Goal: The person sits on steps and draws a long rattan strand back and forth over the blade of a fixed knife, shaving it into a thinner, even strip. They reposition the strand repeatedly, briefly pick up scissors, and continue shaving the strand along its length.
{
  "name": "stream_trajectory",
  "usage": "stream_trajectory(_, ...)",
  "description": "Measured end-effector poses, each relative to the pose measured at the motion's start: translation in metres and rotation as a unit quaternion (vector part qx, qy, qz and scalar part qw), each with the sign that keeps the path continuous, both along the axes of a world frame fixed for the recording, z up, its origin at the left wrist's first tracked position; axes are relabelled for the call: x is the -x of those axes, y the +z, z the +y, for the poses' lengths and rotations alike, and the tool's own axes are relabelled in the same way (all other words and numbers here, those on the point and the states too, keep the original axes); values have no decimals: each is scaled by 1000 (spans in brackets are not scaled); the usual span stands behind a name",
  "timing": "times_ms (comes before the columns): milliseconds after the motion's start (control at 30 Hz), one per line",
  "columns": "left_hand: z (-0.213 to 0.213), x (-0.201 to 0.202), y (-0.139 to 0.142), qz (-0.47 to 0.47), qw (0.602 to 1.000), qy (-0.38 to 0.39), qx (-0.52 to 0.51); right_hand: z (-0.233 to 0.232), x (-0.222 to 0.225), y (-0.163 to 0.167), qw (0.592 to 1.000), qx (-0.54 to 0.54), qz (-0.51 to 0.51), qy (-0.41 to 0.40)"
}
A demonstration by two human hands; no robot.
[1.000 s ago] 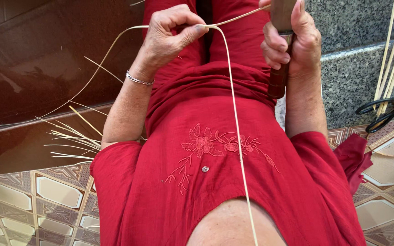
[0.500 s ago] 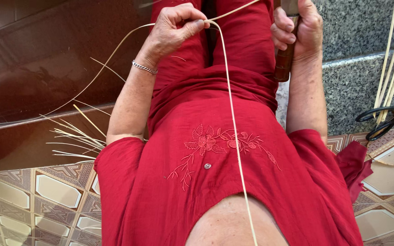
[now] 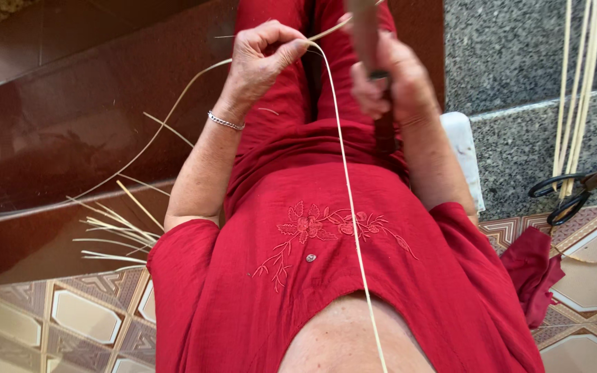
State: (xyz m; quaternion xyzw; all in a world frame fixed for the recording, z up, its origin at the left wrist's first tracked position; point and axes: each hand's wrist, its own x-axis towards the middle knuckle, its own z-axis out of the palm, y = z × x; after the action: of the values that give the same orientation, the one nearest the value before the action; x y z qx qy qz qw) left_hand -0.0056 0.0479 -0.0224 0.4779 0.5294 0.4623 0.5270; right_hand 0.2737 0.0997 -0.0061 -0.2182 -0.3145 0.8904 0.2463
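Head view: while the person sits in a red dress, both hands work before the lap.
Left hand [image 3: 260, 59]: pinched on a pale cane strip [image 3: 345, 186].
Right hand [image 3: 388, 79]: clamped round a dark-handled knife [image 3: 381, 103].
Progress: loose slivers [image 3: 115, 231] lie left of the hands; uncut canes [image 3: 578, 76] stand right, beside scissors [image 3: 568, 193].

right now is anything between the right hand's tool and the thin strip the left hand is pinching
Nothing visible. The left hand pinches the pale strip between its fingers, and the dark-handled tool in the right hand sits right beside it over the lap.
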Motion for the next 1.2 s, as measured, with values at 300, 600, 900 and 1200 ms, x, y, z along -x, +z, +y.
stream_trajectory(300,11,-16,27,123,991,41,42,-8,41,33,1000,17,3,-1)
stream_trajectory(600,15,-1,33,-15,998,-35,48,8,26,46,999,-32,5,-11)
stream_trajectory(900,25,4,18,-81,996,-37,11,31,22,42,1000,-4,26,3)
stream_trajectory(1200,24,15,-6,-2,999,24,21,56,25,9,999,23,20,19)
